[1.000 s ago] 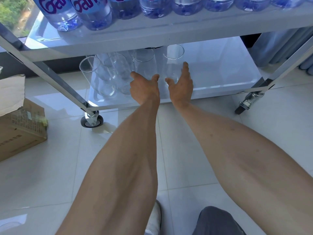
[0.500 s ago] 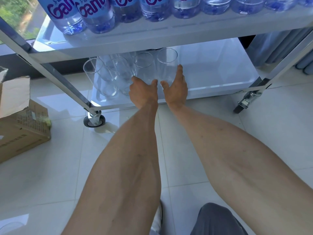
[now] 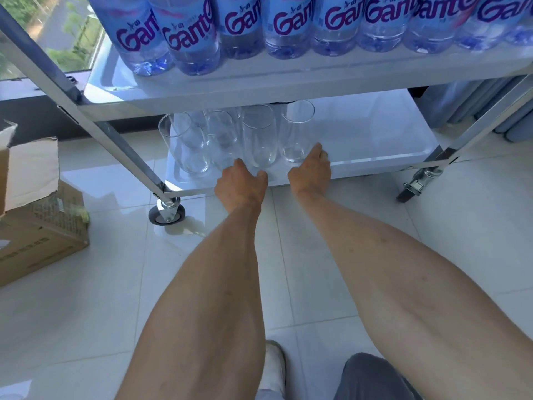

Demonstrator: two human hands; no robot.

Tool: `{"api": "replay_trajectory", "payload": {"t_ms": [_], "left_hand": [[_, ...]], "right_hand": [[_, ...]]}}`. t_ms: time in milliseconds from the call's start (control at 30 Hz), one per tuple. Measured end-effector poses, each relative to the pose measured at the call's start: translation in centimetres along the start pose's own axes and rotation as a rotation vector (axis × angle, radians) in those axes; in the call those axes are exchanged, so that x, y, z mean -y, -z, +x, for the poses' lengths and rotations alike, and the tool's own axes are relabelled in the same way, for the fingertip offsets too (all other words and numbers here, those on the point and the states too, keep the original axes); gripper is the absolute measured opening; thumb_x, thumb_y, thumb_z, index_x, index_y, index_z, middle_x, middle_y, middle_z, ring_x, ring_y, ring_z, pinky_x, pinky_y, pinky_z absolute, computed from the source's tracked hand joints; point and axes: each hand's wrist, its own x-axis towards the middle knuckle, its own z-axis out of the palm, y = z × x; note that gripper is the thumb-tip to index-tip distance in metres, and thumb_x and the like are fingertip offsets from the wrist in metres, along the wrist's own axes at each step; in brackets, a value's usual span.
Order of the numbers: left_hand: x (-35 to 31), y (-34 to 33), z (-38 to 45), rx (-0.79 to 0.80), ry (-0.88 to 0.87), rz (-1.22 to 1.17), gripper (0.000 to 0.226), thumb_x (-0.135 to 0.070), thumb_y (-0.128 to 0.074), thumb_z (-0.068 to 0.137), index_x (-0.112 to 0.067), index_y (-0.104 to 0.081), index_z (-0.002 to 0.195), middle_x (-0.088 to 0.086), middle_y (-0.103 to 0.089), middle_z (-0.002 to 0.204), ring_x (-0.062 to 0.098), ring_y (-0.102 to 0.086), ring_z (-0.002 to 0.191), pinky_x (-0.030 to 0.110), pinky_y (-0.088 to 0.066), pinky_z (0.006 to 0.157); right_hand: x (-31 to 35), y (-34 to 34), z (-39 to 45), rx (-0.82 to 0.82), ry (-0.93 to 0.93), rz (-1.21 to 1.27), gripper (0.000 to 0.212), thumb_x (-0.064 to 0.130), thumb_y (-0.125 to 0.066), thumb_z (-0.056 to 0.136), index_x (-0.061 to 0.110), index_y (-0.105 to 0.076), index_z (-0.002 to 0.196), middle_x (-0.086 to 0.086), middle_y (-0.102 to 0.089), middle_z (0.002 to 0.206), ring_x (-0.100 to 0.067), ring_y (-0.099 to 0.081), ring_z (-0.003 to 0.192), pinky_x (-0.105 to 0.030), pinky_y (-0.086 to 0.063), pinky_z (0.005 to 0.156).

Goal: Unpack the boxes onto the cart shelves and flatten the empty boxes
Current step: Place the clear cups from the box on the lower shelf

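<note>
Both loose, empty grips, left hand (image 3: 240, 186) and right hand (image 3: 313, 170), sit just before the glasses (image 3: 259, 140).

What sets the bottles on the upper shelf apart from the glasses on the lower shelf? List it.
The bottles carry blue labels with purple lettering; the glasses are plain and unmarked. The bottles hold water; the glasses stand empty with open mouths. The bottles fill a row across the upper shelf; the glasses cluster at the left of the lower shelf. Both are clear and upright.
</note>
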Motion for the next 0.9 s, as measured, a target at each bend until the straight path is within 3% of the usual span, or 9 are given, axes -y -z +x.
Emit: {"api": "replay_trajectory", "payload": {"t_ms": [133,233,333,400,633,900], "left_hand": [[4.1,2.9,-1.6,0.072,-0.011,0.093,0.031,-0.042,-0.049,0.089,-0.012,-0.05,0.083,0.004,-0.051,0.075,0.03,-0.048,0.073,0.034,-0.03,0.066],[6.5,6.8,-2.5,0.183,0.085,0.174,0.038,-0.043,-0.041,0.096,-0.01,-0.059,0.103,0.014,-0.063,0.103,0.035,-0.059,0.097,0.036,-0.034,0.073],[8.2,12.0,-4.1,0.354,0.171,0.237,0.053,-0.05,-0.033,0.1,-0.012,-0.052,0.13,0.018,-0.054,0.13,0.036,-0.052,0.119,0.044,-0.041,0.09],[9.4,16.5,-6.1,0.437,0.21,0.264,0.058,-0.055,-0.031,0.1,-0.014,-0.045,0.139,0.02,-0.046,0.137,0.037,-0.045,0.126,0.048,-0.038,0.1],[14.5,32.9,-12.6,0.521,0.325,0.286,0.043,-0.037,-0.04,0.1,-0.008,-0.044,0.131,0.022,-0.045,0.131,0.04,-0.048,0.121,0.046,-0.041,0.097],[23.0,43.2,-5.5,0.54,0.566,0.259,0.038,-0.027,-0.044,0.098,-0.01,-0.046,0.131,0.019,-0.047,0.134,0.036,-0.051,0.123,0.043,-0.042,0.099]], "right_hand": [[-0.1,0.3,-3.9,0.022,-0.043,-0.082,0.05,0.008,-0.058,0.083,0.006,-0.045,0.131,-0.015,-0.048,0.133,-0.034,-0.049,0.121,-0.039,-0.038,0.099],[1.4,1.7,-7.9,0.189,-0.134,-0.208,0.051,0.019,-0.058,0.088,0.008,-0.044,0.135,-0.014,-0.047,0.136,-0.033,-0.05,0.123,-0.04,-0.04,0.1],[3.9,4.1,-12.9,0.369,-0.144,-0.341,0.042,0.021,-0.058,0.09,0.011,-0.049,0.129,-0.014,-0.05,0.132,-0.033,-0.05,0.122,-0.04,-0.041,0.1],[6.3,6.4,-17.2,0.499,-0.121,-0.408,0.04,0.021,-0.058,0.089,0.012,-0.051,0.127,-0.013,-0.051,0.13,-0.032,-0.05,0.121,-0.04,-0.04,0.099],[17.9,12.8,-30.8,0.725,-0.098,-0.379,0.035,0.018,-0.058,0.088,0.01,-0.054,0.122,-0.014,-0.053,0.126,-0.033,-0.053,0.117,-0.04,-0.047,0.096],[33.2,9.2,-34.5,0.871,0.092,-0.399,0.03,0.005,-0.05,0.084,0.004,-0.053,0.113,-0.017,-0.055,0.117,-0.037,-0.053,0.111,-0.034,-0.042,0.078]]}}
